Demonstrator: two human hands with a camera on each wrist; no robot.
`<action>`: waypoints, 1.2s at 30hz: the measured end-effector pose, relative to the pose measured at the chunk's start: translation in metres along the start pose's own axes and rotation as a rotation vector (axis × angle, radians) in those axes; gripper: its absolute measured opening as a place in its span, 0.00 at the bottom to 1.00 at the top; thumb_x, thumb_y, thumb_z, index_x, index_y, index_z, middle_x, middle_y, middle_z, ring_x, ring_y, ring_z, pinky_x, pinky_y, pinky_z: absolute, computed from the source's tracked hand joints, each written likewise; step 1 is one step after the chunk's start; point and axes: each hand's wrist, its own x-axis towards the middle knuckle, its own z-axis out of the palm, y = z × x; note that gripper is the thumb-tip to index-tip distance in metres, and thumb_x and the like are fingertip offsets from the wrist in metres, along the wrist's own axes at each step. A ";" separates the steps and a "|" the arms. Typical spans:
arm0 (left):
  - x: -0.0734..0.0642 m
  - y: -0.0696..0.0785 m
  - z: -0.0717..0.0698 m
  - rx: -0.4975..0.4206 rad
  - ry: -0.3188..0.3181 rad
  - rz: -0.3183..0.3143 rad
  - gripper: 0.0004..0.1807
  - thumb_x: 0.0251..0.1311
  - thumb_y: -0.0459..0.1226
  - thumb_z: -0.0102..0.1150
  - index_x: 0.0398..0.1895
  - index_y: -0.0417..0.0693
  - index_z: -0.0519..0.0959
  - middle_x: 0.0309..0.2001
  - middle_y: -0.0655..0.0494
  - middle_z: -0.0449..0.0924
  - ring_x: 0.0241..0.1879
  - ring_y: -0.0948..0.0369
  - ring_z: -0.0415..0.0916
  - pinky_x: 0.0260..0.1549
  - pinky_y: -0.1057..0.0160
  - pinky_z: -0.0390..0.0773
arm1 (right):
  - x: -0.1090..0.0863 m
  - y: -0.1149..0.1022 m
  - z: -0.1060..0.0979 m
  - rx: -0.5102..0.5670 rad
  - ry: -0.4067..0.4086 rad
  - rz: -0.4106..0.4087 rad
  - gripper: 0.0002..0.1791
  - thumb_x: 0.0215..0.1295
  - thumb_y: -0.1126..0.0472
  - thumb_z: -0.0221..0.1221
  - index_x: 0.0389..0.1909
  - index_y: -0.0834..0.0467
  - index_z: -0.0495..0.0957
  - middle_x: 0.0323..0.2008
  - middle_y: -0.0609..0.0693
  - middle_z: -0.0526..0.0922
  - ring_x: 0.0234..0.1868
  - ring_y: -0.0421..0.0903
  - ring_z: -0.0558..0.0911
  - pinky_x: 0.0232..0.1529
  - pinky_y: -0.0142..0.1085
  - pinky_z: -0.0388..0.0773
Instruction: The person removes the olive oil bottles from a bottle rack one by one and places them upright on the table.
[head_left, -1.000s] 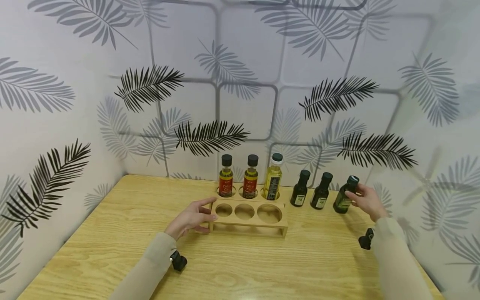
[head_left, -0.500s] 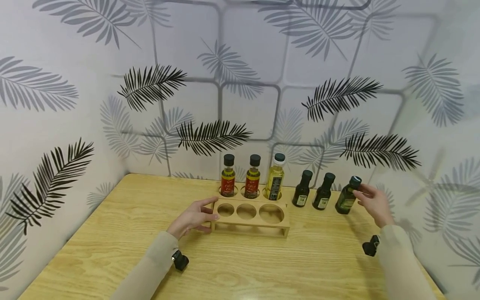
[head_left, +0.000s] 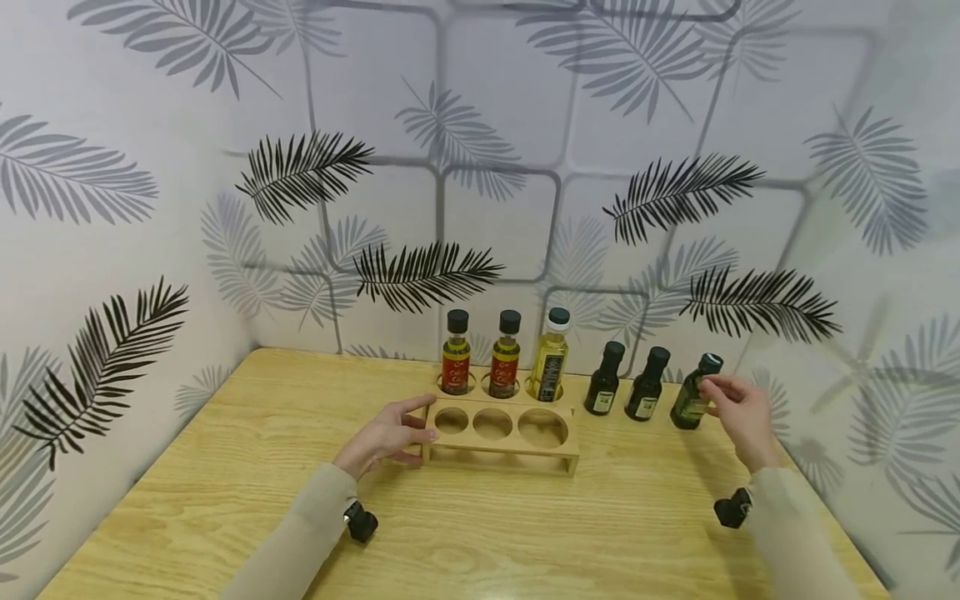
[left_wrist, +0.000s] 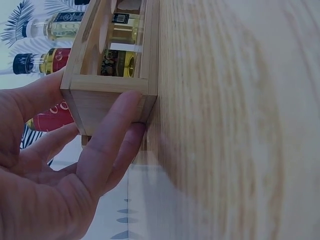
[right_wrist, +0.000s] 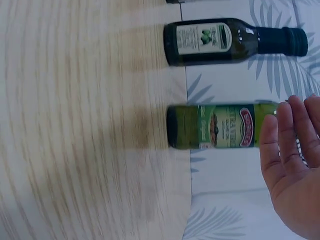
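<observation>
Against the wooden rack (head_left: 501, 445), left grip (head_left: 386, 437) with fingers apart, at the rightmost bottle (head_left: 687, 406), right grip (head_left: 745, 414), hold unclear.

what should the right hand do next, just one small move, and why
Probably firm up the right hand round the neck of the rightmost dark-green glass bottle and lift slightly: its fingers are already at the neck, the bottle stands on the pale wooden table, and the wooden rack's three front round holes are empty.
</observation>
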 end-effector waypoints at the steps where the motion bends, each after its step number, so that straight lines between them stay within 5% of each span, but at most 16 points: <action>1: 0.000 0.000 0.000 -0.002 -0.002 0.001 0.38 0.63 0.33 0.63 0.75 0.58 0.61 0.64 0.32 0.65 0.54 0.46 0.77 0.38 0.50 0.85 | -0.001 0.000 0.002 0.013 -0.009 -0.011 0.26 0.74 0.54 0.53 0.59 0.74 0.72 0.33 0.25 0.79 0.36 0.27 0.81 0.34 0.25 0.82; 8: 0.001 -0.003 0.002 -0.007 0.010 0.002 0.38 0.63 0.32 0.63 0.75 0.57 0.62 0.63 0.33 0.65 0.53 0.48 0.78 0.40 0.50 0.85 | -0.004 -0.005 0.027 0.131 -0.082 -0.040 0.23 0.73 0.57 0.55 0.56 0.73 0.74 0.34 0.31 0.84 0.37 0.29 0.83 0.36 0.29 0.84; 26: 0.003 0.000 0.002 0.024 0.043 0.018 0.32 0.59 0.33 0.67 0.68 0.54 0.71 0.59 0.36 0.72 0.44 0.53 0.81 0.38 0.50 0.85 | -0.020 -0.031 0.084 0.314 -0.227 0.083 0.21 0.72 0.56 0.57 0.55 0.68 0.76 0.38 0.43 0.87 0.39 0.36 0.85 0.41 0.36 0.85; 36: 0.004 0.002 0.005 0.073 0.080 0.075 0.30 0.57 0.31 0.68 0.65 0.46 0.75 0.55 0.38 0.72 0.41 0.55 0.80 0.41 0.54 0.84 | -0.019 -0.048 0.120 0.318 -0.261 0.126 0.24 0.71 0.57 0.58 0.59 0.70 0.74 0.39 0.45 0.87 0.40 0.39 0.85 0.45 0.42 0.85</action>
